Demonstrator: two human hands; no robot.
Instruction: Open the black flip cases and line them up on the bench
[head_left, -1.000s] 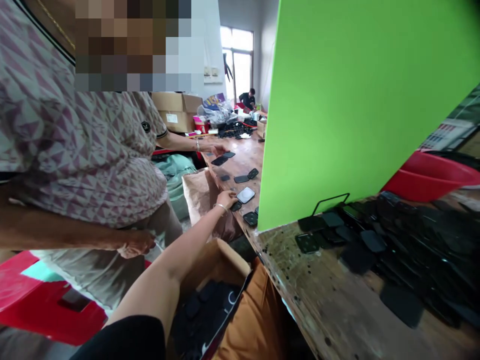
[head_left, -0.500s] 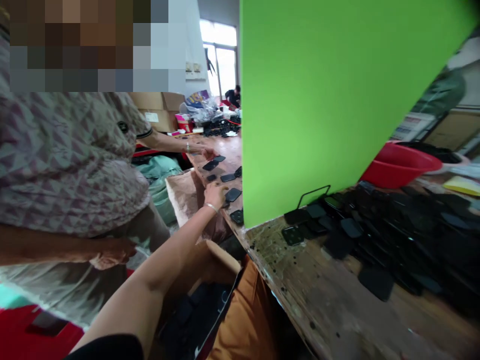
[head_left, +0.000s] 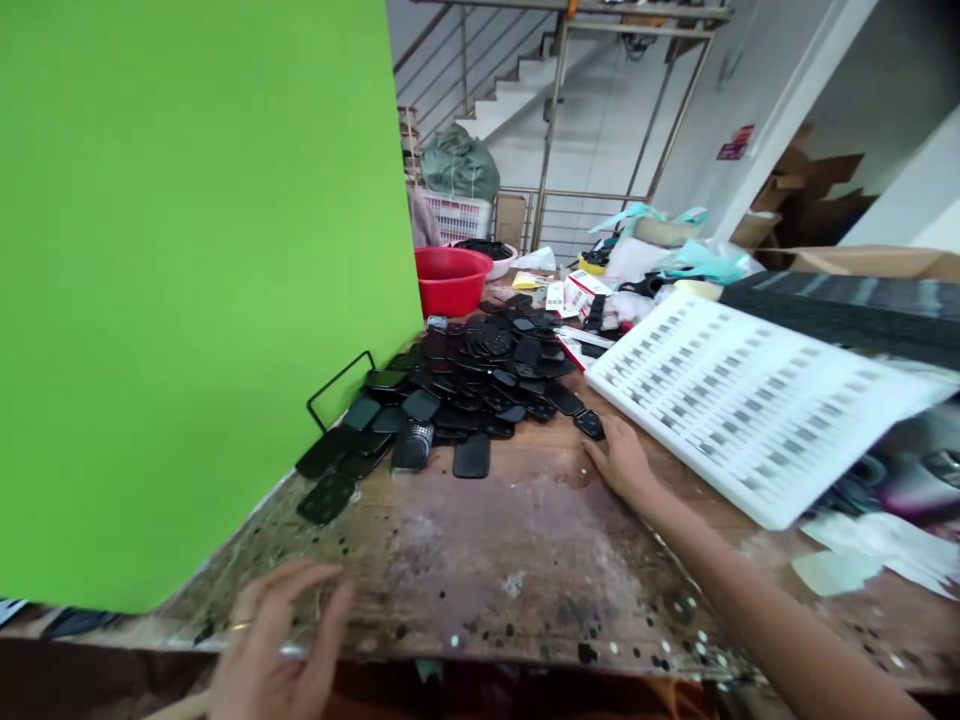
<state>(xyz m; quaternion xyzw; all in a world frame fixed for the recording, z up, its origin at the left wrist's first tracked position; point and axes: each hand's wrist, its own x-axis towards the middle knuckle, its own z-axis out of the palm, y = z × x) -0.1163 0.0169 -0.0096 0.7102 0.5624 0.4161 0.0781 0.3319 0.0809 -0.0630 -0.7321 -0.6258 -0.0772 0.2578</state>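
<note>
Fingers of both the right hand (head_left: 622, 462) and blurred left hand (head_left: 274, 650) lie released, empty, on the worn table (head_left: 517, 560).

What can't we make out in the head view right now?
- Left hand: motion-blurred at the table edge; fingers unclear.
- Right hand: fingertips reach the black pile; whether they touch a piece cannot be told.
- Green board: hides everything behind it on the left.
- White tray: blurred; slot contents unreadable.
- Red basin: contents not visible.
</note>
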